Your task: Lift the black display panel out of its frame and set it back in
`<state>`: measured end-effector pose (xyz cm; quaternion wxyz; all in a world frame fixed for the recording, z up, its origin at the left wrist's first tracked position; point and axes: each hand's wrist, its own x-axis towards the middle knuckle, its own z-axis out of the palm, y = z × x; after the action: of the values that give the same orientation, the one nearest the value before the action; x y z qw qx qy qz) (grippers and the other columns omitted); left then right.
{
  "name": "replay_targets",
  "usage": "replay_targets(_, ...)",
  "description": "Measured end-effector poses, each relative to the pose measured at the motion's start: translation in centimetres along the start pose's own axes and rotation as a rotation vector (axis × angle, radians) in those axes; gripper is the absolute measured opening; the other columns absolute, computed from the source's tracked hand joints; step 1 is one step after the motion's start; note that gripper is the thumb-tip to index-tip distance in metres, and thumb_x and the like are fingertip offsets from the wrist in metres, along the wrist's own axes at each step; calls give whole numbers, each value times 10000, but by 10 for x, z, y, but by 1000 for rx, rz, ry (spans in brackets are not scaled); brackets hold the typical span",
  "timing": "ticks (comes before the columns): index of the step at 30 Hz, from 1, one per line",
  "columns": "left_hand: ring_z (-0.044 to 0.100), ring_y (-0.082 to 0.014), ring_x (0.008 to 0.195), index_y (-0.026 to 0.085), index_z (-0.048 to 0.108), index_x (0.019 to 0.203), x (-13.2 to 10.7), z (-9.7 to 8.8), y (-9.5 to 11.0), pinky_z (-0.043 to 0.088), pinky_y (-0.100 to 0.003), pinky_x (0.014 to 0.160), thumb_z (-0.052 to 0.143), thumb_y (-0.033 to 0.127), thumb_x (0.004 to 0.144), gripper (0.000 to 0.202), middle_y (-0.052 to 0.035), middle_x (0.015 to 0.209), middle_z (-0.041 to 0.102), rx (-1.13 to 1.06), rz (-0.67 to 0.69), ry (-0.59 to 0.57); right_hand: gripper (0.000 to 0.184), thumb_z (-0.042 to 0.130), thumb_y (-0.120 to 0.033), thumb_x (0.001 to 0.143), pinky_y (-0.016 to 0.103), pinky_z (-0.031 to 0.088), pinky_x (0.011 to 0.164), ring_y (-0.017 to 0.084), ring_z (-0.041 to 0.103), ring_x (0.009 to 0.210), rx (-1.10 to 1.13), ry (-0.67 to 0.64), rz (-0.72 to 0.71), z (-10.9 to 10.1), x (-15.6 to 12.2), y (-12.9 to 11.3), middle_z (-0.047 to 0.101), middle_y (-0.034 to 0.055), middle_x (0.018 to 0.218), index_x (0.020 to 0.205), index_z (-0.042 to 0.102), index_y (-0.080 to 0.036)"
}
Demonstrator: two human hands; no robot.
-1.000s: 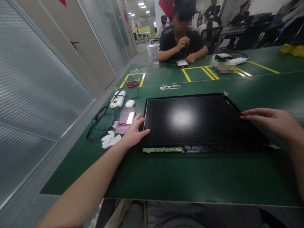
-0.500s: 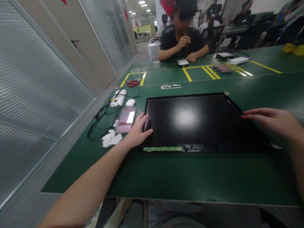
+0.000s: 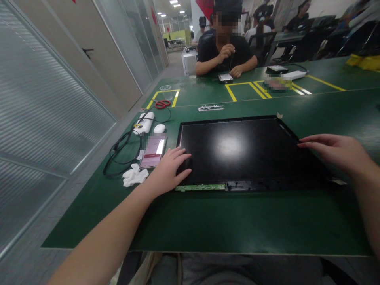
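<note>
A black display panel [image 3: 237, 152] lies flat in the middle of the green worktop [image 3: 237, 225]. Its long axis runs left to right across the person, and a green circuit strip [image 3: 200, 187] is bared along its near edge. The hands are well apart, one at each end. The left hand [image 3: 170, 168] is open, palm down and fingers spread, pressed on the panel's near-left corner. The right hand [image 3: 334, 152] is open too, fingers straight and pointing left over the right edge; whether it touches cannot be told. The left hand is plainly the one in contact. Just beside the panel's left edge lies a phone [image 3: 152, 150], then a crumpled white cloth [image 3: 133, 176] and a black cable [image 3: 118, 152] toward the worktop's left edge. A co-worker's hands [image 3: 230, 59] work at the far edge.
</note>
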<state>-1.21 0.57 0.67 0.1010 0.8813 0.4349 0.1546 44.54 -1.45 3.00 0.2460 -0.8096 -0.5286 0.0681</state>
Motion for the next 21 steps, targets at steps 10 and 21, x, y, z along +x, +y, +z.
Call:
replay_targets(10,395,-300,1447,183,551,1398,-1,2,0,257,-588,1185,463,378,987,464,-161,1539,464,40,10,-119,305,439,-429,571,280,335,540,121,495,586,15,8,-28,4,3,7,609,-12,698,778,609,-283)
replay_targets(21,302,-285,1494,150,497,1450,0,4,0,246,-535,1205,427,355,998,501,-167,1597,364,-51,33,-172,303,426,-423,586,257,345,477,89,473,488,26,9,-41,6,1,7,610,-24,698,795,602,-294)
